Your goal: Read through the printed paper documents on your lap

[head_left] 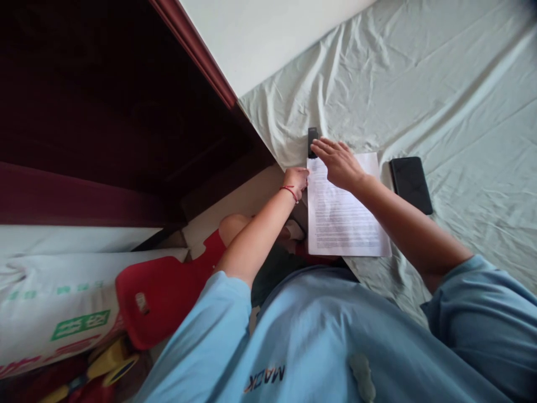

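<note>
Printed sheets of paper [344,224] lie on the cloth-covered surface in front of me, seemingly a small stack. My left hand [297,178] is closed on the left edge of the sheets near their upper corner. Above that corner sits a small black stapler [312,140], part of it hidden behind my fingers. My right hand [340,163] reaches over the top of the paper with fingers stretched out. Its fingertips are at the stapler's right side; whether they touch it I cannot tell.
A black phone [411,183] lies right of the paper on the wrinkled pale cloth [461,112]. Dark wooden furniture [126,112] stands to the left. Below it are a red plastic chair [159,296], a printed white sack [62,302] and a yellow-handled object [104,364].
</note>
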Motion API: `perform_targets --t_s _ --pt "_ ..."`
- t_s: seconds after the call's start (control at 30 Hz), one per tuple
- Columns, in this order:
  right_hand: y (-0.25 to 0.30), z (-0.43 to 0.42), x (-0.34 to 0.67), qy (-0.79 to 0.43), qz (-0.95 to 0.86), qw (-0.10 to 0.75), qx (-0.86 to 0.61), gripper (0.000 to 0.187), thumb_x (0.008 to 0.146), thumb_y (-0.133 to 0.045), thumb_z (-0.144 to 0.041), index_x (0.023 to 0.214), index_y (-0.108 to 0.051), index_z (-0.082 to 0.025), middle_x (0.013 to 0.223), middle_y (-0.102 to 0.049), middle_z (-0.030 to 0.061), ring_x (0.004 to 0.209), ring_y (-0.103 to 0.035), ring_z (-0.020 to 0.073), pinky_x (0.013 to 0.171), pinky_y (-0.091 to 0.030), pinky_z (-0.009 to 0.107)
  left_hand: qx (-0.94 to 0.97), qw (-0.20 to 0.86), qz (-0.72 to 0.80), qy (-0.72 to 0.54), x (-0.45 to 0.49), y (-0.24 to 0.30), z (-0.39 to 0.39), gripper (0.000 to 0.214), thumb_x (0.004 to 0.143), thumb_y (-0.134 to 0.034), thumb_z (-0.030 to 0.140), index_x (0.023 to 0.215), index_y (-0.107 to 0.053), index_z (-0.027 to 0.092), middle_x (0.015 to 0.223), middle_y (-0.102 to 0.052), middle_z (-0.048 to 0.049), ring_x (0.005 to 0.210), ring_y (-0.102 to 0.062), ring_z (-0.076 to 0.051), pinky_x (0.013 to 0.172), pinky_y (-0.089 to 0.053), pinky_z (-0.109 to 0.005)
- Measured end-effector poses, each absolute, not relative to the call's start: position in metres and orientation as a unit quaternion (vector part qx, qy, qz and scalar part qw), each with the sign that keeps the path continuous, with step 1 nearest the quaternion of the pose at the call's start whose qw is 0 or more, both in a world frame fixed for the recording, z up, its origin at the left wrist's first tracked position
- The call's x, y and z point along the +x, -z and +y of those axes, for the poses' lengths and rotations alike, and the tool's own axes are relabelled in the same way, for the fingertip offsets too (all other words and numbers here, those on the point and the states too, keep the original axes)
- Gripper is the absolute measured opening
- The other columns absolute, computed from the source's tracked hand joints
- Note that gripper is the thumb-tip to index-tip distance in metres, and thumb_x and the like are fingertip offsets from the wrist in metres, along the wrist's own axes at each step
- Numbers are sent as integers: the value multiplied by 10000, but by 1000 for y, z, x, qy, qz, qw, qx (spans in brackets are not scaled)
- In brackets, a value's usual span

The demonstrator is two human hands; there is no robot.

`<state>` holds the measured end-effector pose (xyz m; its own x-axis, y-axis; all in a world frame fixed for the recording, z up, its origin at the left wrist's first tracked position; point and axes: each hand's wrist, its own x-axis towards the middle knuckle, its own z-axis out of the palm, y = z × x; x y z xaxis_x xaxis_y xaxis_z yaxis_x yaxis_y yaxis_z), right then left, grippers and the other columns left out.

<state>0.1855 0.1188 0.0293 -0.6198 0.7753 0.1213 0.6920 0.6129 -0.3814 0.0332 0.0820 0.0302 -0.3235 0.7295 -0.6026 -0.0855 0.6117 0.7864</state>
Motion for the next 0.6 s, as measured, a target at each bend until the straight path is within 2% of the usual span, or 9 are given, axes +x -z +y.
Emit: perform_targets --t_s 0.13,0.3,0.47,0.6 --pt "-29 126 184 -146 -898 139 -390 747 933 -439 -33 1652 -534 -209 1731 -495 96 1653 -386 316 1325 -260 687 229 531 722 -381 33 -26 84 377 1035 -589 55 669 -560 144 500 -383 41 464 -325 -43 503 -131 -264" --pt "-29 126 186 -142 -902 130 -387 672 970 -411 -39 1597 -597 -195 1703 -537 98 1636 -420 295 1359 -179 673 229 536 720 -376 33 -27 83 409 1008 -593 59 619 -522 163 499 -382 49 456 -306 -59 480 -131 -233" --pt "-23 127 188 -137 -904 132 -383 695 953 -473 -63 1614 -584 -246 1691 -557 67 1606 -465 303 1365 -153 694 225 545 711 -383 33 -31 81 396 992 -587 36 614 -565 151 519 -434 35 468 -325 -62 488 -225 -227" --pt "-18 125 186 -132 -901 141 -388 678 986 -430 -68 1613 -582 -274 1674 -580 41 1590 -488 278 1367 -139 713 210 549 710 -388 32 -28 83 400 971 -622 19 596 -573 152 496 -415 41 440 -312 -58 466 -190 -227"
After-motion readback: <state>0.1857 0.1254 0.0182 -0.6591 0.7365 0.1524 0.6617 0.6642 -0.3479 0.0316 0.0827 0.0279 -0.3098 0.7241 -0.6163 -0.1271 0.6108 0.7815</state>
